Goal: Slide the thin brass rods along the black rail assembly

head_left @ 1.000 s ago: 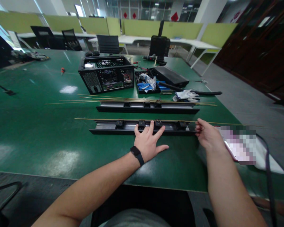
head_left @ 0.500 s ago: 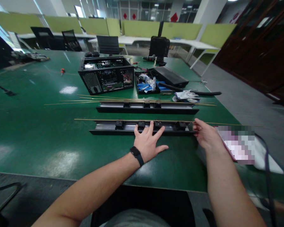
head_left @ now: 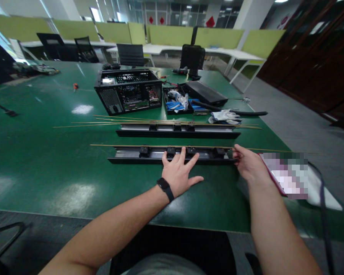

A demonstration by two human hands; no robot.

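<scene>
My left hand (head_left: 179,173) lies with its fingers spread across the near black rail (head_left: 132,160), its fingertips among the small black blocks (head_left: 144,151) set along the channel. A thin brass-coloured rod (head_left: 101,145) runs along the back edge of this rail and sticks out past both ends. At the right end, my right hand (head_left: 248,162) has thumb and fingers pinched together on the rod. Behind lies a second black rail (head_left: 177,134), with several thin rods (head_left: 83,123) resting over it.
An open computer case (head_left: 129,93) stands behind the rails. To its right are a tray of gloves (head_left: 176,102), a flat black box (head_left: 203,93) and white gloves (head_left: 225,116). A blurred-out sheet (head_left: 288,177) lies right of my right hand, near a dark cable (head_left: 322,198).
Both hands keep their places on the near rail and rod. Apart from a slight shift of the view, only the dark shape at the lower right edge has left the picture.
</scene>
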